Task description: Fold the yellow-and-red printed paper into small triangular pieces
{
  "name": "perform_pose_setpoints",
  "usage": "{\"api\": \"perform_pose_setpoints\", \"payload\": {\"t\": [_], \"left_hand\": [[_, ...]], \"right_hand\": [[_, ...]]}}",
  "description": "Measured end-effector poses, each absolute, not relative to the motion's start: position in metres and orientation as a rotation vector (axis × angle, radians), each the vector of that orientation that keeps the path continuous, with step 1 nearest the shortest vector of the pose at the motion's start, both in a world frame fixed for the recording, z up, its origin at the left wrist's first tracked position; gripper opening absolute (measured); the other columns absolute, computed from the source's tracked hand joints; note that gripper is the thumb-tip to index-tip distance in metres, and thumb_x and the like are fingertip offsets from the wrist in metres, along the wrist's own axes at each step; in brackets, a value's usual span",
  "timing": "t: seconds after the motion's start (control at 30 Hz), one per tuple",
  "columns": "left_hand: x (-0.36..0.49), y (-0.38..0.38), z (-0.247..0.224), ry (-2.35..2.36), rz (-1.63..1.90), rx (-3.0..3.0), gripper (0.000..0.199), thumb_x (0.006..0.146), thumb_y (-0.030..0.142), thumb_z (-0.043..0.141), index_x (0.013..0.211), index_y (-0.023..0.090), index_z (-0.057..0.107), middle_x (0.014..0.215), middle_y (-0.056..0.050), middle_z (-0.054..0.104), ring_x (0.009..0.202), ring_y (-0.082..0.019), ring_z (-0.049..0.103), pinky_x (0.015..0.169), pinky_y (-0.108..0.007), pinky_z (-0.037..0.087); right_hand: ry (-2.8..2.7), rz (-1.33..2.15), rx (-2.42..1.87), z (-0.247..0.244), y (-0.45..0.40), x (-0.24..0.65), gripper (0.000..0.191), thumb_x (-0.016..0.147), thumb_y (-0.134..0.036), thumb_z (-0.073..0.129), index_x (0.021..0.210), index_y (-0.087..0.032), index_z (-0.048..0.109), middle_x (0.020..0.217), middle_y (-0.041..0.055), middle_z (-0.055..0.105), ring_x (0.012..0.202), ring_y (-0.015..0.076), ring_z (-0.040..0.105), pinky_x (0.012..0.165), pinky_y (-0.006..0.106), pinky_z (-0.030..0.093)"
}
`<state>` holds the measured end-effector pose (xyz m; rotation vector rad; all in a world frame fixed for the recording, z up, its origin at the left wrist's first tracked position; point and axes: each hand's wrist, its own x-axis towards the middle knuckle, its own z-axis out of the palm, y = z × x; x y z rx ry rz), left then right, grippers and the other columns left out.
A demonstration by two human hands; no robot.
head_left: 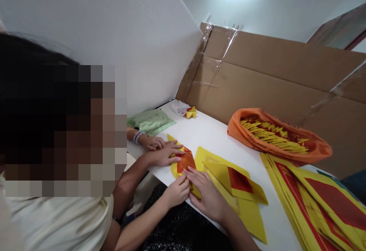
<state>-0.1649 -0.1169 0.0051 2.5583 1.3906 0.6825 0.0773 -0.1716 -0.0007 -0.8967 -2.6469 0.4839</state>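
Observation:
A yellow sheet of paper with a shiny orange-red panel (186, 160), partly folded, lies at the table's near edge. My left hand (167, 154) rests flat on its left part, fingers spread. At the lower right of the same paper, my right hand (204, 188) presses with stretched fingers, its thumb apart. Another person's hand (177, 191) pinches the near edge between my hands. That person's other hand (153, 143), with a beaded bracelet, lies beside my left hand. Right of my right hand, a folded yellow paper with a red panel (240, 179) sits on yellow sheets (253, 220).
An orange bag (238, 127) full of folded yellow pieces stands at the back. Stacked yellow and red papers (328, 201) lie right. A green packet (153, 121) and a clear plastic bag (180, 108) lie at the far left. Cardboard (271, 68) borders the white table (211, 129). A person sits close left.

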Motion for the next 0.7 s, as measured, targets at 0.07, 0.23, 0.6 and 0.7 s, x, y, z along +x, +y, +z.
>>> {"api": "perform_pose_setpoints", "payload": {"t": [0.07,0.23,0.6,0.7], "left_hand": [[-0.149,-0.137,-0.003,1.45,0.724,2.592,0.039,0.096,0.046,0.038,0.109,0.025,0.068,0.129,-0.006,0.062,0.132,-0.025,0.041,0.11,-0.049,0.027],[-0.093,-0.192,-0.057,1.551,0.823,2.725,0.027,0.094,0.043,0.046,0.106,0.033,0.068,0.123,-0.002,0.064,0.129,-0.024,0.046,0.11,-0.047,0.03],[-0.092,-0.194,-0.097,1.686,0.669,2.655,0.035,0.099,0.024,0.036,0.108,0.037,0.068,0.095,0.001,0.071,0.091,-0.013,0.067,0.08,-0.034,0.05],[-0.09,-0.198,-0.099,1.699,0.62,2.572,0.029,0.098,0.022,0.044,0.104,0.035,0.07,0.093,0.001,0.073,0.086,-0.012,0.067,0.082,-0.034,0.049]], "right_hand": [[-2.623,0.498,-0.937,-0.002,-0.173,0.079,0.068,0.082,-0.019,0.059,0.146,-0.023,0.037,0.146,0.0097,0.048,0.138,0.0259,0.038,0.111,0.049,0.034],[-2.552,0.469,-1.021,-0.016,-0.168,0.082,0.068,0.081,-0.021,0.064,0.144,-0.028,0.039,0.142,0.0091,0.052,0.133,0.027,0.045,0.109,0.051,0.035],[-2.369,0.311,-1.061,-0.021,-0.17,0.061,0.032,0.088,-0.014,0.048,0.116,-0.021,0.063,0.109,0.0102,0.07,0.104,0.0261,0.063,0.092,0.043,0.049],[-2.137,0.342,-1.305,-0.024,-0.154,0.059,0.021,0.093,-0.026,0.046,0.093,-0.02,0.066,0.077,0.0072,0.068,0.071,0.0241,0.064,0.068,0.036,0.053]]}}
